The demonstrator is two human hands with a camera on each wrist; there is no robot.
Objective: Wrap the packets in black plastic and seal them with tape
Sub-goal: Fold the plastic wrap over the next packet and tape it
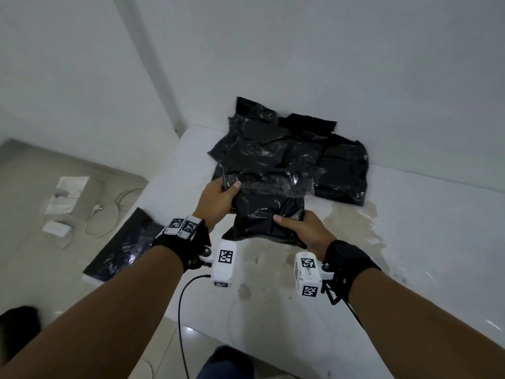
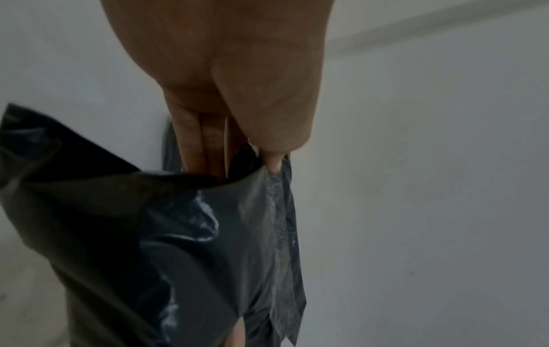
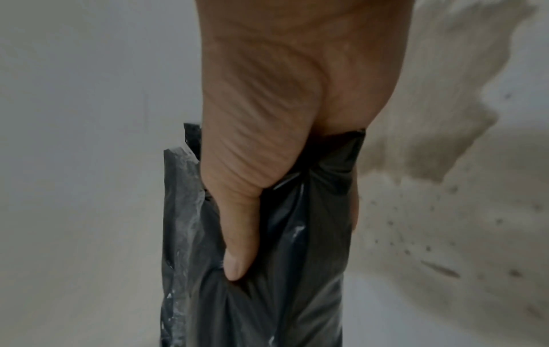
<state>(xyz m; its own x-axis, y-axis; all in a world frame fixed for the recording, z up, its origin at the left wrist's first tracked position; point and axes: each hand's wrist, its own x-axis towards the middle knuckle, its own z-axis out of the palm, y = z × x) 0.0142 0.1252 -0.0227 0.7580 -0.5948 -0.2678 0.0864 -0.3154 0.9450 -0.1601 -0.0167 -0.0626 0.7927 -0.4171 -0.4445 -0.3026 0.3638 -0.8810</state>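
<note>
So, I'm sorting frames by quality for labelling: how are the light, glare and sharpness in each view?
Head view: dim, cool light, with small glare spots on the black packet and straight edges bowed by the wide lens. Left wrist view: soft, the plastic's left edge smeared and the left hand out of focus. Right wrist view: the right hand fairly sharp, the background blurred.

Glossy, crinkled black plastic packet (image 1: 269, 214) banded with clear shiny tape (image 1: 273, 181), heap of equally glossy black plastic packets (image 1: 289, 149), smooth white worktop (image 1: 423, 228) blotched with dull tan stains, matt black cloth wrist straps (image 1: 349, 258).
</note>
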